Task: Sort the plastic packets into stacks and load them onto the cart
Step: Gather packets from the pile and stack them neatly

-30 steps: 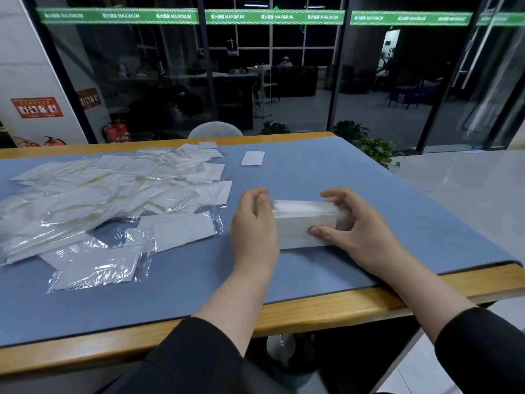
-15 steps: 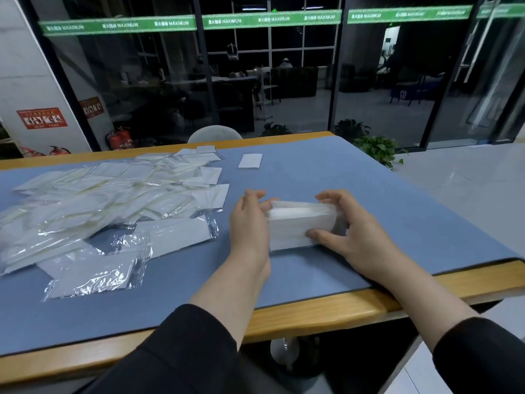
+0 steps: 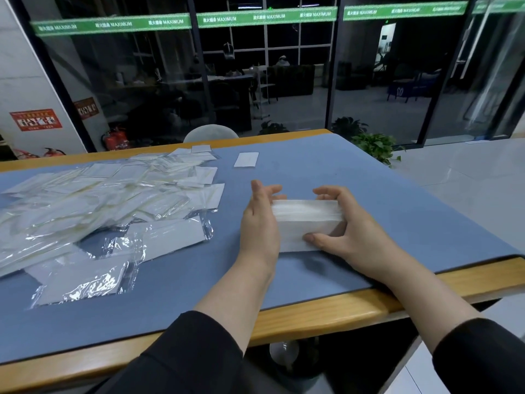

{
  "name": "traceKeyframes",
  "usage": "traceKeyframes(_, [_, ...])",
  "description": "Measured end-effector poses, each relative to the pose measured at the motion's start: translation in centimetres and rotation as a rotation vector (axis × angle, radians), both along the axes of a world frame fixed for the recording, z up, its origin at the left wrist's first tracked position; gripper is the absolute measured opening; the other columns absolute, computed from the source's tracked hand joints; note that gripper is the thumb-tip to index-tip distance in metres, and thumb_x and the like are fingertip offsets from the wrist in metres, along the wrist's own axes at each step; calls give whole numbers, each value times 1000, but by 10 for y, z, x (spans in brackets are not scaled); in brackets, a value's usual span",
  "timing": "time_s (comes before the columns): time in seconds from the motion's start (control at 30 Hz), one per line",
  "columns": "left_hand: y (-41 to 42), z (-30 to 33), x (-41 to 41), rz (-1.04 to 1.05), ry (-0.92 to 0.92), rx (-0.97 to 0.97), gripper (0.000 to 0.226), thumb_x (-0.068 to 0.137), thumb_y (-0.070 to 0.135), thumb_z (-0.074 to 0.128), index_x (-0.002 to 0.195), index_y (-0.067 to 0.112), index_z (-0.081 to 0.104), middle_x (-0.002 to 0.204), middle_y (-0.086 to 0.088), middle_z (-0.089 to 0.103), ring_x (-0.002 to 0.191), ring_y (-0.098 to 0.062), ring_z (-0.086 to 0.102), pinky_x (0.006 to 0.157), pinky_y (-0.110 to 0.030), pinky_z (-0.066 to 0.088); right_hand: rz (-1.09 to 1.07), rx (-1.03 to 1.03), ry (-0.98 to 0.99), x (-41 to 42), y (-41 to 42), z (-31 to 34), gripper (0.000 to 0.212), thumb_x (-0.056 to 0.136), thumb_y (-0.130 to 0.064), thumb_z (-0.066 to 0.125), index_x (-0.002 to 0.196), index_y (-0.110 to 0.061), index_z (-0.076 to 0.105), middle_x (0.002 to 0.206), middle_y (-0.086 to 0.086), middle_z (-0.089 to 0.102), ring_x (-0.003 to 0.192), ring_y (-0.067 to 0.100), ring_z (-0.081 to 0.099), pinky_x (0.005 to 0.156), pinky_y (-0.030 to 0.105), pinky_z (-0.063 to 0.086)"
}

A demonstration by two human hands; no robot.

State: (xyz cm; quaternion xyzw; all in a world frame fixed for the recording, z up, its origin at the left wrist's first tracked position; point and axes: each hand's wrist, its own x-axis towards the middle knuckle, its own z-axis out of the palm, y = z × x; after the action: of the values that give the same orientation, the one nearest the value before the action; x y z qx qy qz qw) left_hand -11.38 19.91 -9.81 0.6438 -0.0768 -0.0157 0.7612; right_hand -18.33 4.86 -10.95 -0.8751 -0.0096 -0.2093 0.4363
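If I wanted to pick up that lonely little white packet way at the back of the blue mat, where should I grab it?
Probably pinch the single white packet by a short end, coming from the near side. It lies flat on the blue mat, apart from the loose pile of packets, so nothing blocks its edges. Being thin and flat, it offers no sides to wrap; slide a fingertip under an edge first.

Dim room, wide-angle bowing, packet glare

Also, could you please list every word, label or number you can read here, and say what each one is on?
"MAXIMUM": repeated in white along the green strip on the glass wall; the characters before it are too blurred.
Red sign on the white wall: unreadable.
Smaller red sign behind the glass: unreadable.
Packets and stack: no readable print.
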Motion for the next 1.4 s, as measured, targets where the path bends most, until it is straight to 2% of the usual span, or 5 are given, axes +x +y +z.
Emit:
traceKeyframes(0.27, [-4, -7, 8, 71, -158, 185, 28, 107, 36, 45, 101, 21, 68, 88, 16, 62, 93, -12, 58, 81, -28, 45, -101, -75, -1, -1, 1, -1, 45, 80, -30, 82, 114, -43, 54, 112, -27, 56, 99, -10, 53, 76, 6, 39])
traceKeyframes(0.73, [1, -8, 8, 28, -180, 208, 32, 108, 35, 43, 92, 21, 67, 88, 14, 64, 84, 1, 56, 76, -27, 41, -85, -143, 109, -4, -2, 2, 39, 85, -23, 75, 108, -45, 52, 100, -24, 59, 87, -4, 56, 73, 19, 44])
traceKeyframes(0.87, [6, -2, -2, -136, -163, 128, 31, 96, 59, 46, 105, 34, 63, 103, 10, 65, 99, -9, 59, 86, -28, 45, -148, -142, 88, -14, -3, 10, 39, 85, -18, 74, 100, -48, 53, 94, -24, 61, 86, -3, 57, 72, 21, 45])
traceKeyframes(1.13, [12, 25, -27, -497, -454, 362, 37, 86, 11, 78, 105, 38, 63, 95, 12, 70, 94, -11, 64, 85, -27, 49, -275, -121, 37, -103, -17, 58, 37, 86, -13, 74, 103, -40, 55, 92, -17, 61, 80, 2, 54, 67, 15, 41])
traceKeyframes(1.4, [-54, 68, -145, -783, -553, 272, 27, 86, 11, 80, 102, 29, 68, 94, 8, 74, 92, -10, 66, 82, -30, 52, -552, -172, 46, -271, -35, 93, 35, 83, -30, 79, 108, -42, 57, 89, -18, 61, 76, 1, 55, 65, 16, 43])
